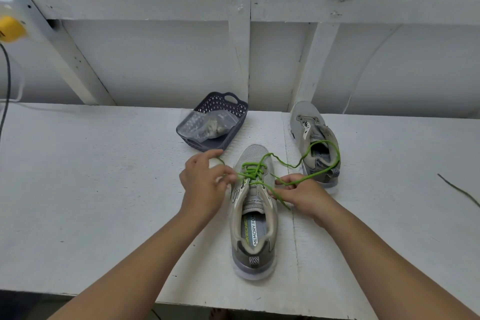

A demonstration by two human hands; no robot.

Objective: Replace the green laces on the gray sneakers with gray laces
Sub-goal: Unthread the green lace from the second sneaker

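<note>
- While the near sneaker [253, 213] lies on the table [104, 189] with its long axis running straight away from the person, heel toward the body and toe toward the wall, both hands work at its upper eyelets.
- Left hand [205, 182]: positioned at the left side of the eyelet rows, fingers curled and pinching a run of the green lace [253, 170]. The exact finger placement is blurred.
- Right hand [301, 193]: positioned at the right side of the sneaker, touching its collar, fingers curled round the other run of the same lace.
- Both hands sit about equally near the lacing; neither has a clear advantage.
- Lace condition: threaded through the lower eyelets in crossed rows, freed from the upper ones. A long loose loop trails right and drapes over the second sneaker [315, 143].
- Second sneaker: stands further back to the right, eyelets bare.
- Replacement laces [214, 126]: apparently a pale bundle in a clear bag inside the dark basket [235, 127], just beyond the left hand.
- Judgement: removal stage; the coming pull should run toward the toe, row by row.
- A dark cord [459, 191] lies at the far right of the table.
</note>
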